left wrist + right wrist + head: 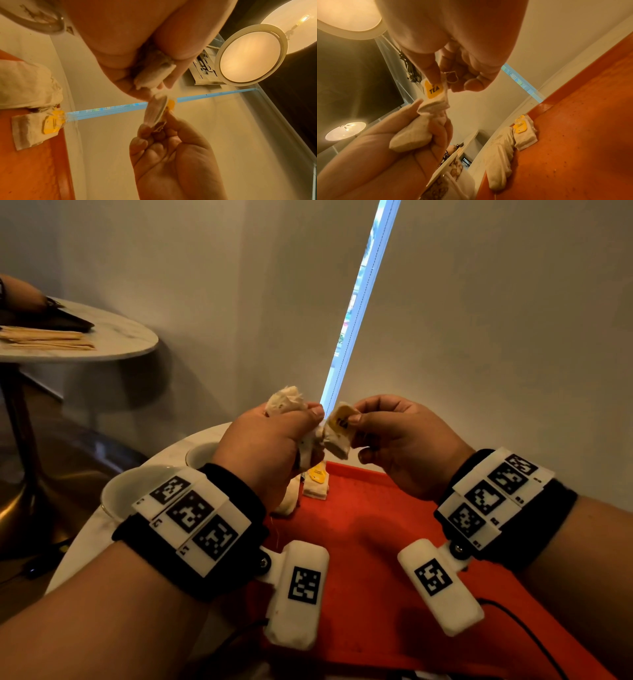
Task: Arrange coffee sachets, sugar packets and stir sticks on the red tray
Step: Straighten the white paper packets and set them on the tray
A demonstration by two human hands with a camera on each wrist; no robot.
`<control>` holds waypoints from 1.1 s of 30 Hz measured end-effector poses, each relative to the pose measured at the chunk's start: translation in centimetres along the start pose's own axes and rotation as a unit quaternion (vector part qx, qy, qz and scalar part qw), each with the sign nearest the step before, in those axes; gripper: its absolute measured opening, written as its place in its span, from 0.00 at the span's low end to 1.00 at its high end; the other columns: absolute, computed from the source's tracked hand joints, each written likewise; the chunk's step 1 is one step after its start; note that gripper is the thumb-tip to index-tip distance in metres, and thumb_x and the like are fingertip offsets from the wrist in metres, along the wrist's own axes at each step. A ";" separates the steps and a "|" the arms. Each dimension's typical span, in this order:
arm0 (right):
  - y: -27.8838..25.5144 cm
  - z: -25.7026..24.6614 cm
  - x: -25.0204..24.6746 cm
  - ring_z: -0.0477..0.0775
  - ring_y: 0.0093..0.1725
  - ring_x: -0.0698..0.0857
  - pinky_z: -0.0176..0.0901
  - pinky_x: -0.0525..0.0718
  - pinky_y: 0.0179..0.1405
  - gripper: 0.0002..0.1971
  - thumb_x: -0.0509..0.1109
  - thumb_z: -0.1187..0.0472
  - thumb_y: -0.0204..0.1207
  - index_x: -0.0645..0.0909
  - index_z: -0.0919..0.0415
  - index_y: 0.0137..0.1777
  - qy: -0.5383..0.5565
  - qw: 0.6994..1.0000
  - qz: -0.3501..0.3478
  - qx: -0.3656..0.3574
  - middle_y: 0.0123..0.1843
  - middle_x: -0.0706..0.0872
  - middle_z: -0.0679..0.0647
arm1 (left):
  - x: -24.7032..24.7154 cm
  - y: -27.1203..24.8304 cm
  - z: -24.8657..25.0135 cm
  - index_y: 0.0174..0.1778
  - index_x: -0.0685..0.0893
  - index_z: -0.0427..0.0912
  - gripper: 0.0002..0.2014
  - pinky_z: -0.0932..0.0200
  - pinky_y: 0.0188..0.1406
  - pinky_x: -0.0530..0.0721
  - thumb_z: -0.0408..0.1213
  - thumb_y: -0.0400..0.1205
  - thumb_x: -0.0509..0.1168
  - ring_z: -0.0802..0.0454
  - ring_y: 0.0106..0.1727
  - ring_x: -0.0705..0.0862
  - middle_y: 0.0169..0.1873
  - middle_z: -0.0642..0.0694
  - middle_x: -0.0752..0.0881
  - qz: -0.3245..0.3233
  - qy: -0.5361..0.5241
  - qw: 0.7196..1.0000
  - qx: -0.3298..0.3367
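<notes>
While both of my hands are raised above the far edge of the red tray (pixel 394 542), each one is grasping a pale tea bag. My left hand (pixel 270 446) is curled round a bunched white bag (pixel 412 136), whose frayed top pokes out above my knuckles in the head view. My right hand (pixel 404 440) pinches a second bag with a yellow label (pixel 339 429) between thumb and forefinger; the right wrist view shows the word TEA on that label. The two bags meet in the gap between my hands, and I cannot tell whether they are joined or only touching.

Below my hands, at the far left corner of the tray, another sachet with a yellow tag (pixel 317 482) lies flat on the red surface. Just beside it, toward the tray's left edge, a crumpled white bundle (pixel 287 498) lies against the rim; the left wrist view shows it overlapping the tray's border.

The tray sits on a round white marble table (pixel 85 549). Two white cups (pixel 137 491) stand on that table left of the tray, near its far left corner. Well apart, on a second round table (pixel 113 337) at the upper left, a row of wooden stir sticks (pixel 48 338) lies next to a dark object I cannot identify.
</notes>
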State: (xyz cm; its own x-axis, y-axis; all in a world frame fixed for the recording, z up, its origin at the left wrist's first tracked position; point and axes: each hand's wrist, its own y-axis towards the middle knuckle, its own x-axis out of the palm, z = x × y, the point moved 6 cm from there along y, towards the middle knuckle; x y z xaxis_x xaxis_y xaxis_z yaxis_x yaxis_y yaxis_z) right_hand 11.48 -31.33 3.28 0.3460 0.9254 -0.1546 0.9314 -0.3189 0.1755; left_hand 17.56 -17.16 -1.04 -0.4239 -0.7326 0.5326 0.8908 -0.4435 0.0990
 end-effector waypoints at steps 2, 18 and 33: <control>0.5 0.1 -1.0 0.53 0.33 0.81 0.42 0.74 0.27 0.10 0.66 0.75 0.79 0.81 0.61 0.41 0.005 0.999 0.043 -0.003 0.37 0.86 0.60 | -0.3 0.0 0.6 0.47 0.86 0.38 0.01 0.58 0.31 0.85 0.29 0.83 0.69 0.48 0.34 0.87 0.35 0.40 0.86 0.035 -0.036 0.998 0.023; 2.3 8.3 0.8 0.51 0.26 0.78 0.37 0.80 0.22 0.09 0.68 0.77 0.79 0.82 0.64 0.44 -0.240 0.929 -0.095 0.266 0.30 0.84 0.58 | -1.1 0.1 2.0 0.50 0.86 0.38 0.03 0.60 0.32 0.86 0.29 0.82 0.69 0.51 0.33 0.89 0.33 0.44 0.86 0.080 -0.122 0.987 0.070; 5.3 9.6 -0.4 0.62 0.46 0.93 0.60 0.91 0.55 0.02 0.78 0.64 0.75 0.87 0.60 0.45 -0.327 0.919 0.018 0.222 0.42 0.92 0.59 | -0.9 0.1 1.7 0.49 0.87 0.39 0.02 0.60 0.34 0.87 0.30 0.82 0.71 0.51 0.36 0.89 0.39 0.43 0.87 0.075 -0.102 0.990 0.055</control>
State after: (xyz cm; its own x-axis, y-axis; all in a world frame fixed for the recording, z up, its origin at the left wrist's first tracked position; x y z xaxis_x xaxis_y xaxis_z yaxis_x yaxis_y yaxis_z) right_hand 17.36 -35.40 -5.06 0.2364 0.6388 -0.7322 0.8223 -0.5330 -0.1995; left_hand 18.28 -15.65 -0.07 -0.2540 -0.6609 0.7062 0.9584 -0.2704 0.0916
